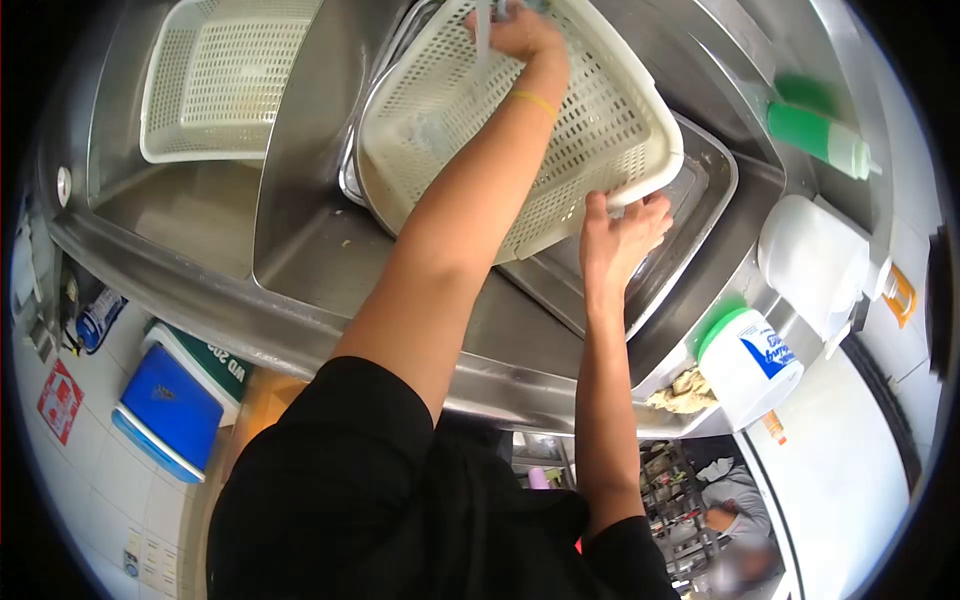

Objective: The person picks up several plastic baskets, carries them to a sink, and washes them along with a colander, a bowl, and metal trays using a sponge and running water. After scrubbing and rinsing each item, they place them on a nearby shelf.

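A white perforated plastic basket is tilted over the sink, on top of metal trays. With thumb and fingers, my right hand is closed on the rim at its near right corner. My left hand reaches across the basket to its far side, beside a stream of water. Water and blur obscure the fingers there, so their grip is unclear. A yellow band circles the left wrist. Part of a round rim shows under the basket's left side.
Another white basket sits in the left basin. On the right are a green bottle, a white tub, a crumpled cloth and a white container. A person is at lower right.
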Tool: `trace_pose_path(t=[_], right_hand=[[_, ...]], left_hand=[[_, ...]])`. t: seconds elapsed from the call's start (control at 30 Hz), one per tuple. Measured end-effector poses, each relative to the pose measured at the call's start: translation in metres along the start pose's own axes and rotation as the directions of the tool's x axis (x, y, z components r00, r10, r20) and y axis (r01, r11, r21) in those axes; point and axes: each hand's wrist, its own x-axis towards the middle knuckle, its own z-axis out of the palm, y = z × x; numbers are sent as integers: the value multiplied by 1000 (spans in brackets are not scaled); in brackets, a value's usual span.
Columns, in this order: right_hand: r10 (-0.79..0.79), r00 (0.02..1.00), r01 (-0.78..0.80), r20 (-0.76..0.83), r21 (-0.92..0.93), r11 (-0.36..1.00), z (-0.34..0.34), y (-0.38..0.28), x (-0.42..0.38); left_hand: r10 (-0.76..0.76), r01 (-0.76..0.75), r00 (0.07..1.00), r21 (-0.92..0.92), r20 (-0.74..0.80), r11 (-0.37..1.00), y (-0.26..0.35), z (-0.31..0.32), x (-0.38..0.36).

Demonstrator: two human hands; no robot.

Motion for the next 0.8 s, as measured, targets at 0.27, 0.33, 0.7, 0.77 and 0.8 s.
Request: trace_pose_path(t=[0.27, 0.33, 0.7, 0.77, 0.8], right_hand=[[118, 992, -122, 50, 100, 987, 9, 14, 9], [152, 988, -151, 10, 201, 968, 12, 13, 12], [123, 991, -122, 46, -25, 992, 13, 25, 1], [83, 996, -84, 14, 24, 996, 18, 15, -8], [48, 998, -46, -28, 77, 996, 21, 11, -9]], left_hand=[[381, -640, 683, 258, 623, 724, -21, -55, -18], [188, -748, 430, 232, 883, 622, -22, -85, -16], [432, -896, 153, -59, 889, 439, -17, -64, 35], [495, -883, 240, -24, 835, 468, -31, -63, 43], [492, -899, 275, 39, 826, 437, -23, -63, 41]])
